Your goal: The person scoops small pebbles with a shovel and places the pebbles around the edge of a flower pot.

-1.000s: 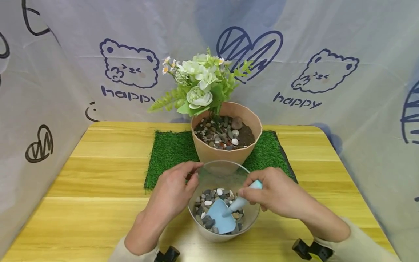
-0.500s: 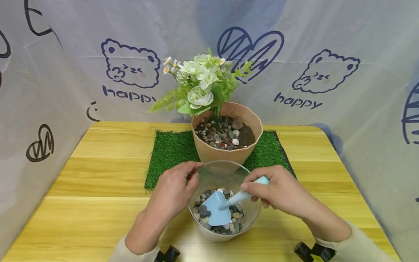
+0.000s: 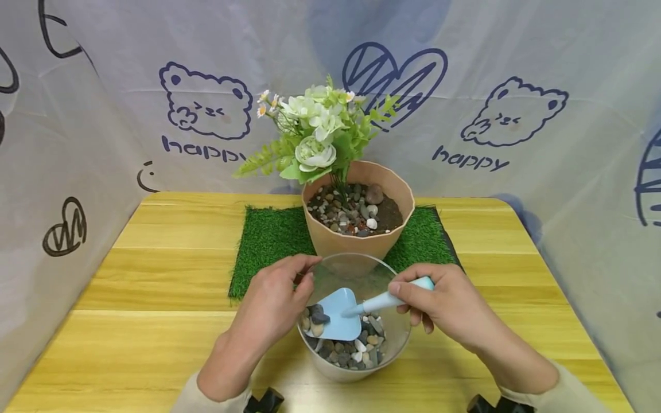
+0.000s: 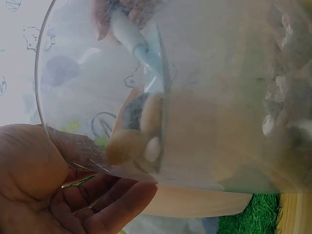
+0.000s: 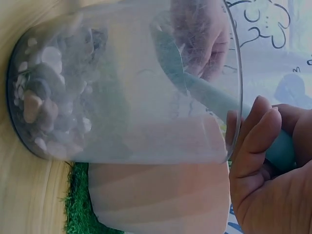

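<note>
- Right hand (image 3: 446, 304) grips the blue trowel (image 3: 342, 318) inside the clear container (image 3: 396, 338), pebbles (image 3: 319, 316) on its blade.
- Left hand (image 3: 276, 301) seems to pinch the container's rim, contact partly hidden.

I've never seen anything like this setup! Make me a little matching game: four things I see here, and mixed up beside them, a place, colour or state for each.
Things:
1. Blue scoop
2. Left hand
3. Plant pot
4. Flowers

Places, colours, states:
A. Stands on the green mat
B. Mostly white
C. Gripped by the right hand
D. At the rim of the clear container

Pairs: 1-C, 2-D, 3-A, 4-B
</note>
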### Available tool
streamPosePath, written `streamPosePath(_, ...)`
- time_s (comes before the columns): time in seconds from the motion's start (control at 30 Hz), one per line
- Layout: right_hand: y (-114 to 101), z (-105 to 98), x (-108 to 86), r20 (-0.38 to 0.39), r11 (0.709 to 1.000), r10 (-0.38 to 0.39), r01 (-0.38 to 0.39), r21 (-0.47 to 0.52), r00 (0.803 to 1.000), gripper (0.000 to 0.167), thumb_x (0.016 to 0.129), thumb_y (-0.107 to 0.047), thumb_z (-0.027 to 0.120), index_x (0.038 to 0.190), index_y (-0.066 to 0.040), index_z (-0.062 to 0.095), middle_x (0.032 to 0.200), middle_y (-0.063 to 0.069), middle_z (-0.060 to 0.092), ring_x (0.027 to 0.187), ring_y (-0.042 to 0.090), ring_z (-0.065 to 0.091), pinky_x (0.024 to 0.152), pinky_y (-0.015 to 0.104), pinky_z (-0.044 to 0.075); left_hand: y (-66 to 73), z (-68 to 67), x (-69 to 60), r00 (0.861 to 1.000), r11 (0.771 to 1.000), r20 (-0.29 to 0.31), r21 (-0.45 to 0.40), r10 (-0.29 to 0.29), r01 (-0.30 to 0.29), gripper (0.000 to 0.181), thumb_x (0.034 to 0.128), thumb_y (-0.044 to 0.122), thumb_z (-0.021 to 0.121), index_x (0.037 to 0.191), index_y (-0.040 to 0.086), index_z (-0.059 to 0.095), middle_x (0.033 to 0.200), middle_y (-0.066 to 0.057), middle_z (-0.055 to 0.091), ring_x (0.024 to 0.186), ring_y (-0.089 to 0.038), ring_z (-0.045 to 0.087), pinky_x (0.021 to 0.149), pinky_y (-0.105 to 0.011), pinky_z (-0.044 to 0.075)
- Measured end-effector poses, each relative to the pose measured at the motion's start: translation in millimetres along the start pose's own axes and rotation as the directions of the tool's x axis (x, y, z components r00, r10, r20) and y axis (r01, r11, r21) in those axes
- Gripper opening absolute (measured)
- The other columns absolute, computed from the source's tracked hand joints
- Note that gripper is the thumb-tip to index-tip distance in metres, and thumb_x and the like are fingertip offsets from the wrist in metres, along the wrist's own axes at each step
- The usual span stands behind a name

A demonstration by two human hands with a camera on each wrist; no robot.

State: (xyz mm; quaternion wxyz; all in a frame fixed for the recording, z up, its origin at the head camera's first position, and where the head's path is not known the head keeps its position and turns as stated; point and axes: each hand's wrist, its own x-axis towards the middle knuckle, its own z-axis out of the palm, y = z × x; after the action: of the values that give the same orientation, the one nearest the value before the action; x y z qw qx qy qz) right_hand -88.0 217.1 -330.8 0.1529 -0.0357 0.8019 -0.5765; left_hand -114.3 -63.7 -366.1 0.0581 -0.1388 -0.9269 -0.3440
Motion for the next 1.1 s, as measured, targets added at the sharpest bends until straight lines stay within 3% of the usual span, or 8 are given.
streamPosePath(0.2,1,-1,-4.8,-0.025,0.999,0.000,0.001,0.032,1.000,0.027,0.102,-0.021,0.070,0.106,0.007,0.071,0.077,0.012,0.070,0.056,0.012,0.061,0.045,0.028,0.052,1.0,-0.1,-0.6,0.999,0.999,0.024,-0.024,-0.022,0.023,0.031,0.1023,0.015,0.064,0.132,0.018,0.073,0.116,0.001,0.075,0.072,-0.006,0.058,0.062,-0.022,0.052)
streamPosePath(0.67,6,0,-12.9,-0.044,0.996,-0.020,0.023,0.085,0.999,0.028,0.102,-0.022,0.071,0.107,0.005,0.072,0.079,0.011,0.071,0.057,0.012,0.063,0.047,0.030,0.055,0.0,-0.7,-1.1,0.999,0.999,0.020,-0.022,-0.032,0.033,0.031,0.1033,0.017,0.063,0.133,0.019,0.073,0.115,0.002,0.075,0.071,-0.007,0.057,0.060,-0.024,0.051)
streamPosePath(0.87,9,-4,-17.2,-0.068,0.994,0.008,-0.001,0.109,0.998,0.031,0.103,-0.022,0.070,0.111,0.007,0.070,0.078,0.010,0.073,0.057,0.012,0.063,0.048,0.029,0.055,0.4,1.3,-0.4,1.000,0.999,0.020,-0.034,-0.022,0.023,0.031,0.1031,0.016,0.063,0.132,0.018,0.073,0.115,0.001,0.075,0.073,-0.007,0.059,0.061,-0.023,0.052)
streamPosePath(1.1,14,-7,-19.6,-0.034,0.991,0.015,-0.011,0.131,0.999,0.033,0.104,-0.023,0.068,0.114,0.008,0.069,0.081,0.009,0.073,0.059,0.012,0.063,0.050,0.029,0.055,0.5,1.0,-0.2,1.000,1.000,0.007,-0.016,-0.012,0.012,0.030,0.1029,0.016,0.063,0.131,0.017,0.073,0.112,0.001,0.075,0.074,-0.007,0.059,0.061,-0.023,0.052)
